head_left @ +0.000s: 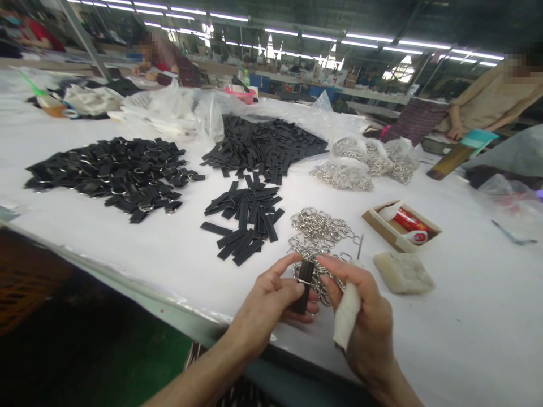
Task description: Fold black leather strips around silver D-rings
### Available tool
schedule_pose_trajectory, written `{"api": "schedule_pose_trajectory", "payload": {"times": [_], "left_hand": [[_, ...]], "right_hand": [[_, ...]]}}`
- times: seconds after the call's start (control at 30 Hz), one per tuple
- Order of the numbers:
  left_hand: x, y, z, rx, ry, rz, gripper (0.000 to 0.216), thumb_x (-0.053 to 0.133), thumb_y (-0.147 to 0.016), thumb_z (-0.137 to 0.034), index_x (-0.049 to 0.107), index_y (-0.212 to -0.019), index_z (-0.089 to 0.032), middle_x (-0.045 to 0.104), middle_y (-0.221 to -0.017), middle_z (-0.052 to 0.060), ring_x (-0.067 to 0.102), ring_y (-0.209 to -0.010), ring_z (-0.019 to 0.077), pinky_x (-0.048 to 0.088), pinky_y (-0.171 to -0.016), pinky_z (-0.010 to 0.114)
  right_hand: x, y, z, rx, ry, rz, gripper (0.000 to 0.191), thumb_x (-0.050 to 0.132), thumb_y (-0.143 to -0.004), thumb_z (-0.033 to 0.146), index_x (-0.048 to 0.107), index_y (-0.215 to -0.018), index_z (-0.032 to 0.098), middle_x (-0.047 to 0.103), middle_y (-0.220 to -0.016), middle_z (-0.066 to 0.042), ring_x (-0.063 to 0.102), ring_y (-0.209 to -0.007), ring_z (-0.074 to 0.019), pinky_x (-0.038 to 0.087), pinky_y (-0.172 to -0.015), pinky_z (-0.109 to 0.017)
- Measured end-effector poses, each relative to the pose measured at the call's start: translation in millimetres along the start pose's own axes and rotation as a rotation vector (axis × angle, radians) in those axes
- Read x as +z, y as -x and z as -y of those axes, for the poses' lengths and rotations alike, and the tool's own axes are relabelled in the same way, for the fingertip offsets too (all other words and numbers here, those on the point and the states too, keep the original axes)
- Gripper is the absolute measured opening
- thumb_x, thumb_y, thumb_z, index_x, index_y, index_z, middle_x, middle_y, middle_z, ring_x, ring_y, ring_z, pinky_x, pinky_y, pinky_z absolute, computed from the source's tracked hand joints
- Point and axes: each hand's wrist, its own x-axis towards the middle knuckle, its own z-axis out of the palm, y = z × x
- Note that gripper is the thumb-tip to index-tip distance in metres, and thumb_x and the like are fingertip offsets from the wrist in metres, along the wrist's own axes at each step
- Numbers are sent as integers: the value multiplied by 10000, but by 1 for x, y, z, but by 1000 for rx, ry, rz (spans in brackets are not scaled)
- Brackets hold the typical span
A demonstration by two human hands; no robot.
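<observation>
My left hand (271,299) pinches a black strap (304,285) with a metal ring threaded at its top, holding it upright over the table's near edge. My right hand (360,316) touches the strap's top with thumb and forefinger while its palm grips a white glue tube (347,316). Just behind both hands lies a heap of loose silver metal rings (319,229). A small pile of plain black straps (246,217) lies to the left of the rings.
A heap of black straps fitted with rings (114,172) sits at the left, and a larger pile of straps (265,144) further back. Bags of rings (360,161), a small cardboard tray with tubes (401,225), a pale wax-like block (403,272). Other people work at the far benches.
</observation>
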Motion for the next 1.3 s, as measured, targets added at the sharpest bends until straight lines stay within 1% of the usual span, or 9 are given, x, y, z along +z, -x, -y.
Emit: {"api": "schedule_pose_trajectory", "payload": {"times": [0.1,0.3,0.4,0.57,0.77,0.9,1.03,1.17,1.3], "left_hand": [[-2,-2,1,-5,123,8,474,668,-737,-193,527,-1185,-131,712,-784,79,659,-643,179,541,-661,320],[3,-1,-1,-53,303,-61,230,673,-704,-86,654,-933,-102,722,-766,84,654,-621,148,518,-621,241],[5,0,0,-78,340,-82,212,678,-685,-68,656,-895,-92,719,-766,87,647,-627,142,505,-616,227],[5,1,-1,-108,398,-103,264,686,-608,-33,640,-859,-100,702,-686,54,617,-558,126,500,-583,229],[2,-1,-2,-123,373,-64,216,761,-631,-242,587,-683,-126,674,-610,50,634,-560,163,530,-575,277],[6,0,-1,-81,328,-141,247,794,-589,-185,555,-640,-149,628,-520,-15,579,-443,121,521,-491,253],[11,3,1,13,225,-121,169,744,-665,-212,594,-677,-135,676,-591,23,631,-490,142,534,-554,260],[10,4,6,87,86,-81,150,635,-806,-266,609,-735,-136,687,-618,39,657,-566,156,530,-646,274],[6,9,8,163,5,-28,211,574,-865,-329,615,-776,-143,693,-674,49,665,-668,176,514,-705,289]], "right_hand": [[-5,3,0,-78,21,23,298,530,-863,92,556,-1122,237,651,-1086,-72,599,-1047,-230,521,-856,-402],[-8,-5,11,-463,258,212,207,455,-852,55,567,-778,212,704,-901,-59,651,-833,-223,541,-677,-345],[-5,-11,16,-500,333,202,230,439,-858,60,572,-744,210,704,-849,-49,643,-790,-207,528,-665,-317],[-6,-12,19,-505,241,191,183,454,-865,65,547,-806,212,692,-787,-41,635,-741,-192,519,-659,-314],[-3,3,10,-304,47,187,195,503,-842,51,530,-902,235,680,-848,-24,631,-799,-194,515,-658,-327],[0,10,10,-172,-98,147,264,531,-817,29,528,-955,253,654,-924,-23,621,-866,-198,517,-715,-335],[4,9,15,-45,-46,17,255,575,-823,78,533,-1005,253,635,-926,-26,620,-870,-197,514,-739,-317],[5,5,21,66,46,-13,150,590,-837,155,546,-951,242,627,-848,-11,615,-726,-165,509,-624,-261],[4,1,26,250,-78,36,112,586,-838,186,516,-907,240,596,-742,28,579,-579,-118,463,-470,-191]]}}
